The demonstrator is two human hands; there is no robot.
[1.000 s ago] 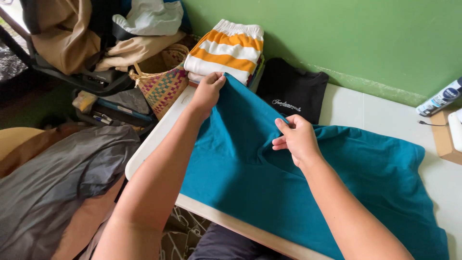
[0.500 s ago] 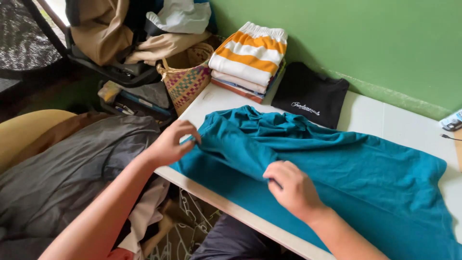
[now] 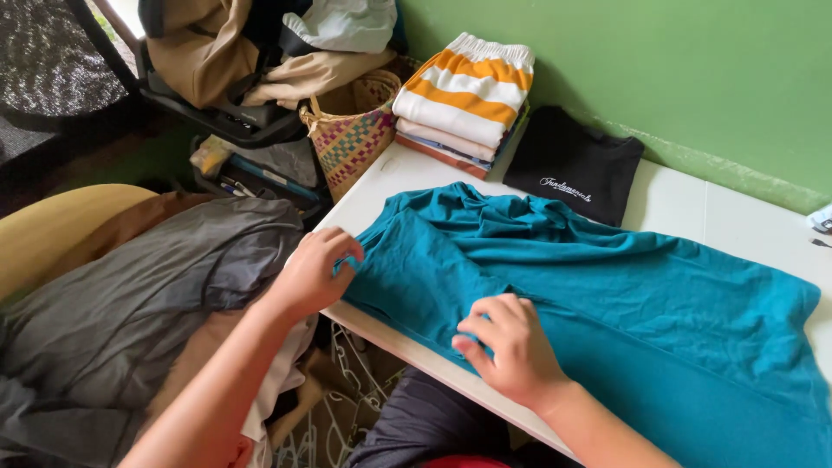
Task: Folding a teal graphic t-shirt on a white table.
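A teal garment (image 3: 598, 295) lies spread over the white table (image 3: 667, 204), rumpled along its far edge. My left hand (image 3: 316, 269) pinches the garment's left corner at the table's near-left edge. My right hand (image 3: 511, 347) presses and grips a fold of the teal cloth near the front edge, fingers curled on it. Behind the garment sit a folded black shirt (image 3: 576, 165) and a stack of folded clothes topped by an orange-and-white striped piece (image 3: 464, 91).
A woven, colourful basket (image 3: 351, 130) stands left of the table. Beige and white clothes hang over a dark chair (image 3: 234, 52) at the back left. Grey and brown cloth (image 3: 130, 303) is piled at the left. The green wall (image 3: 650, 52) runs behind the table.
Both hands have drawn the far part of the teal garment back toward the table's near edge, leaving a fold. The left hand came from beside the striped stack to the near-left corner.
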